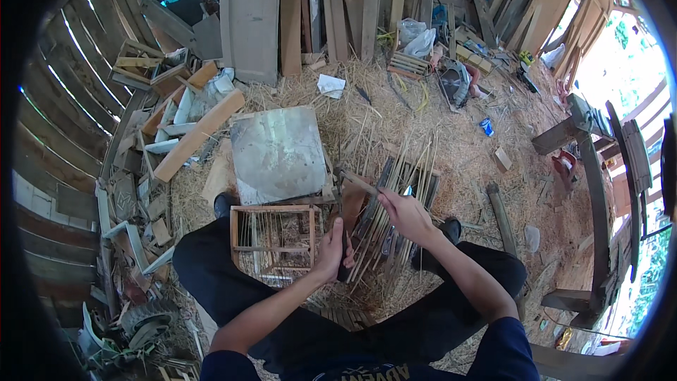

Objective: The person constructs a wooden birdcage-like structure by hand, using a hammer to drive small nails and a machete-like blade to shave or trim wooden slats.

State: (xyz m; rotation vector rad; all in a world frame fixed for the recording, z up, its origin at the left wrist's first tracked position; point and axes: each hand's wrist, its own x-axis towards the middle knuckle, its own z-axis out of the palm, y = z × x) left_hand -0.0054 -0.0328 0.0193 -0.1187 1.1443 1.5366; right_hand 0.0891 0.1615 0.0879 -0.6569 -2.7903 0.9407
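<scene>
My left hand is closed round the dark handle of a long, narrow-bladed knife, its blade pointing away from me. My right hand grips a hammer by its wooden handle; the head is beside the blade, and I cannot tell whether they touch. Left of my left hand stands a small wooden frame with thin bars, like a cage. Under and beside my right hand lies a loose bundle of thin bamboo-like sticks.
A worn square board lies beyond the frame. Scrap wood is heaped at the left, and planks lean along the far wall. A timber stand rises at the right. Shavings cover the ground; a blue can lies there.
</scene>
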